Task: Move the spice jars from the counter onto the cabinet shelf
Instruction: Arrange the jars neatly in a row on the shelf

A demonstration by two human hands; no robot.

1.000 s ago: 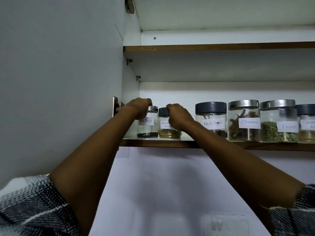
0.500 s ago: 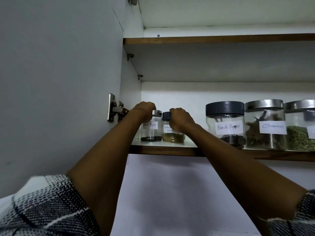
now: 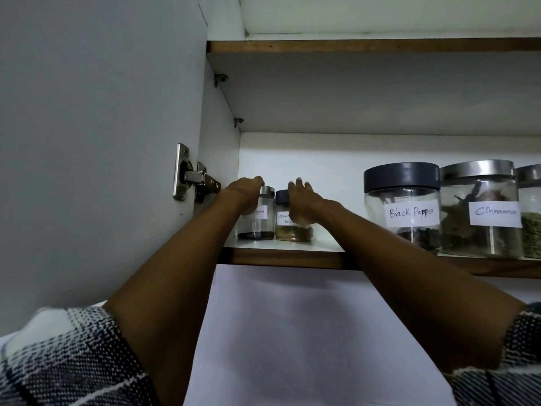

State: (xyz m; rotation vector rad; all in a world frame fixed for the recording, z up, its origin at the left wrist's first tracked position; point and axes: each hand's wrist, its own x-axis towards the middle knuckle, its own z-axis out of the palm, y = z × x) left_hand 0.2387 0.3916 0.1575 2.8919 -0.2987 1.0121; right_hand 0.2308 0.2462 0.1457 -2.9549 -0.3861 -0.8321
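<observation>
Two small spice jars stand side by side at the far left of the cabinet shelf point(image 3: 278, 257). The small pepper jar point(image 3: 260, 227) has a silver lid and dark grains at the bottom; my left hand point(image 3: 243, 190) is curled over its lid. Beside it on the right is the coriander powder jar point(image 3: 288, 232), dark-lidded with tan powder. My right hand point(image 3: 304, 203) lies against its front right with the fingers stretched upward, hiding part of the label.
Larger jars stand to the right on the same shelf: Black Pepper point(image 3: 402, 206), Cinnamon point(image 3: 480, 212), and one with green seeds point(image 3: 531, 227) cut off by the frame. The open cabinet door point(image 3: 96, 142) with its hinge point(image 3: 190, 178) is close on the left. An upper shelf point(image 3: 351, 46) runs above.
Both small jars have gone further back and left on the shelf. My right hand's fingers have loosened from a fist on the dark lid to stretched out. The view has shifted closer.
</observation>
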